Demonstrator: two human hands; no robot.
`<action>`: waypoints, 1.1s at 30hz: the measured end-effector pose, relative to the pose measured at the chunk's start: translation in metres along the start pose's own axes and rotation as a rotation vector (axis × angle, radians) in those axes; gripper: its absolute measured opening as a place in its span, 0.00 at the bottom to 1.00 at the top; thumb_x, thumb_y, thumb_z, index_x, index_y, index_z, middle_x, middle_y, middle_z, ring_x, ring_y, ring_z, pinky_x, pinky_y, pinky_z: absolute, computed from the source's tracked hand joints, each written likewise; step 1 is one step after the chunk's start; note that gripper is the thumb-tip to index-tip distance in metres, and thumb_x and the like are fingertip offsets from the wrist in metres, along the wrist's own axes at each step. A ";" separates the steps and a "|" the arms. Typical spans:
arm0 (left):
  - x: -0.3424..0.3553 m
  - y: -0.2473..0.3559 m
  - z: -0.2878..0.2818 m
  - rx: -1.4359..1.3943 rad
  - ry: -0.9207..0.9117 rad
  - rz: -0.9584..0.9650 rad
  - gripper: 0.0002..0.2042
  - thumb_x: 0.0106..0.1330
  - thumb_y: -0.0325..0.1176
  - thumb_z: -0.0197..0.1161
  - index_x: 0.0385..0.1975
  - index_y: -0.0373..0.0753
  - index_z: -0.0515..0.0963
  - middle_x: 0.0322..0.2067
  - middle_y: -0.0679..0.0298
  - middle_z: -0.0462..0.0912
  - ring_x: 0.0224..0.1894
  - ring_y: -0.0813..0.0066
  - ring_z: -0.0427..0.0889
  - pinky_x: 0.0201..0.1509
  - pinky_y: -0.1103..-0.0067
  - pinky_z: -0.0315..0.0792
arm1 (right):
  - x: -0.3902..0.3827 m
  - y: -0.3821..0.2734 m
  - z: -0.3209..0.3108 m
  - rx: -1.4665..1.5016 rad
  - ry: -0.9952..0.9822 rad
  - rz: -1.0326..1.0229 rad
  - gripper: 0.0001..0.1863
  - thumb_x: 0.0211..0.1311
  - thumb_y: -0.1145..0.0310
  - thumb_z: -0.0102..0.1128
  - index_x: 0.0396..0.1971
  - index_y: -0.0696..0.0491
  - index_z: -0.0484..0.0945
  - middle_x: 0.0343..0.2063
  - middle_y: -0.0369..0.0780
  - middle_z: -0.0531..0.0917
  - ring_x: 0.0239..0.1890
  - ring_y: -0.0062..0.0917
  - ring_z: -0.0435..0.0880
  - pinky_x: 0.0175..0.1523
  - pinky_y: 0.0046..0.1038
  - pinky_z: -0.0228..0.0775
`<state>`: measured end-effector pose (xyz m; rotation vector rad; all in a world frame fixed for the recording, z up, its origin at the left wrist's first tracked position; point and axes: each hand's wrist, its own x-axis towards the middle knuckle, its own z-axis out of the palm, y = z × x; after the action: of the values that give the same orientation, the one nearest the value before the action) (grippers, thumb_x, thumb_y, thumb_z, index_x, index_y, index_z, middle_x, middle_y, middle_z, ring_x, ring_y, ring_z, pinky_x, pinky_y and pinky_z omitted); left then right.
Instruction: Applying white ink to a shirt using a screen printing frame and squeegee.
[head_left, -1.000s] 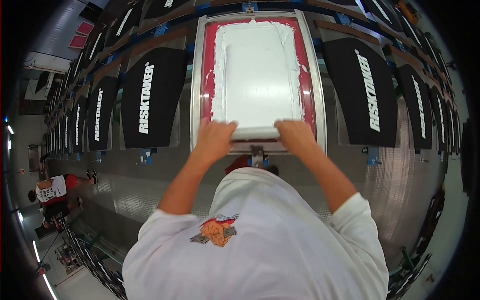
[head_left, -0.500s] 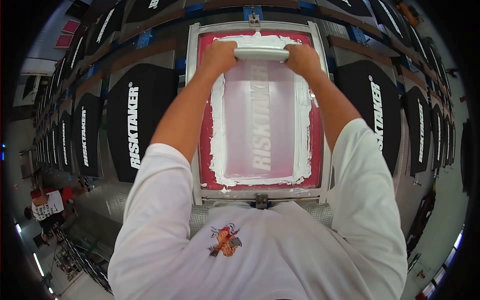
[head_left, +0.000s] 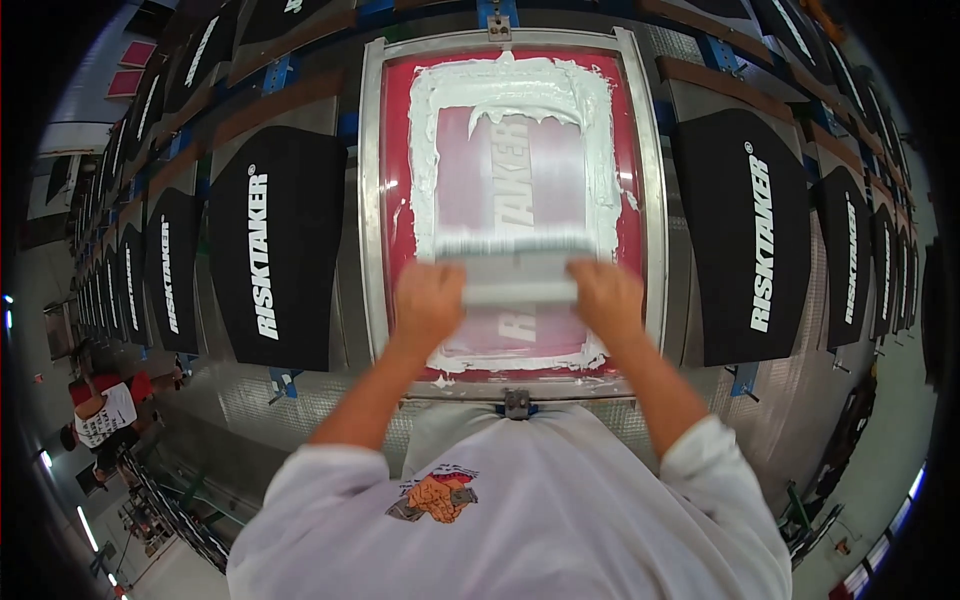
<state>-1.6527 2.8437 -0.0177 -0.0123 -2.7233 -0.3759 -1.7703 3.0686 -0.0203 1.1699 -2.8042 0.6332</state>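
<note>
Both ends of a pale squeegee (head_left: pixel 518 290) are gripped, by my left hand (head_left: pixel 432 300) and my right hand (head_left: pixel 607 297). It lies across the lower middle of a framed printing screen (head_left: pixel 372 215), its edge on the mesh. Thick white ink (head_left: pixel 510 82) is heaped along the far end and rings the mesh on all sides. Pale lettering shows through the mesh, partly covered by the squeegee. Motion blurs my hands and the squeegee. A metal clamp (head_left: pixel 516 404) sits at the frame's near edge, close to my shirt.
Black cloth panels with white lettering lie on boards at the left (head_left: pixel 265 250) and right (head_left: pixel 745 240), with more rows beyond. A second clamp (head_left: pixel 498 27) holds the frame's far edge. Another person (head_left: pixel 105 415) is at the far lower left.
The squeegee has come from the screen's far end toward me, with both hands still gripping it. Heaped ink at the far end is now uncovered, and my arms are drawn in.
</note>
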 end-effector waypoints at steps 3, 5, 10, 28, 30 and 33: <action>0.104 -0.074 0.053 0.045 0.069 0.033 0.07 0.44 0.26 0.57 0.26 0.41 0.75 0.21 0.58 0.77 0.25 0.58 0.77 0.32 0.67 0.67 | 0.124 0.052 0.022 -0.157 0.146 -0.071 0.11 0.45 0.75 0.55 0.30 0.46 0.79 0.25 0.37 0.82 0.27 0.31 0.82 0.29 0.34 0.74; 0.174 -0.104 0.055 0.220 -0.104 -0.058 0.07 0.50 0.31 0.57 0.29 0.44 0.78 0.25 0.58 0.81 0.31 0.59 0.80 0.35 0.62 0.67 | 0.193 0.065 0.013 -0.213 0.071 0.007 0.14 0.47 0.71 0.55 0.35 0.44 0.81 0.29 0.39 0.83 0.33 0.32 0.83 0.35 0.35 0.75; 0.176 -0.082 0.005 0.136 -0.331 -0.063 0.10 0.50 0.39 0.64 0.30 0.45 0.79 0.27 0.59 0.82 0.32 0.58 0.81 0.37 0.66 0.72 | 0.180 0.045 -0.030 -0.170 -0.196 0.061 0.16 0.46 0.67 0.58 0.39 0.46 0.81 0.31 0.42 0.83 0.34 0.36 0.83 0.40 0.36 0.75; 0.149 -0.096 0.039 0.140 -0.142 -0.089 0.11 0.42 0.27 0.62 0.29 0.43 0.78 0.26 0.58 0.80 0.32 0.60 0.79 0.42 0.67 0.67 | 0.177 0.048 0.011 -0.121 -0.042 0.027 0.15 0.44 0.75 0.53 0.33 0.46 0.82 0.28 0.39 0.83 0.31 0.34 0.83 0.36 0.35 0.75; 0.205 -0.104 0.030 0.158 -0.297 -0.195 0.10 0.46 0.29 0.63 0.31 0.44 0.80 0.29 0.58 0.81 0.35 0.60 0.80 0.47 0.68 0.67 | 0.229 0.056 -0.003 -0.235 -0.142 0.088 0.15 0.46 0.71 0.56 0.37 0.45 0.82 0.30 0.41 0.84 0.34 0.35 0.83 0.41 0.34 0.75; 0.261 -0.105 0.008 0.235 -0.463 -0.273 0.11 0.47 0.31 0.66 0.33 0.44 0.81 0.33 0.58 0.82 0.38 0.59 0.81 0.51 0.69 0.68 | 0.282 0.062 -0.023 -0.212 -0.310 0.133 0.24 0.36 0.68 0.69 0.42 0.47 0.80 0.35 0.43 0.82 0.39 0.38 0.81 0.46 0.35 0.73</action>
<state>-1.9030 2.7329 0.0469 0.3861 -3.2208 -0.1333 -2.0172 2.9267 0.0318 1.1347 -3.1266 0.1611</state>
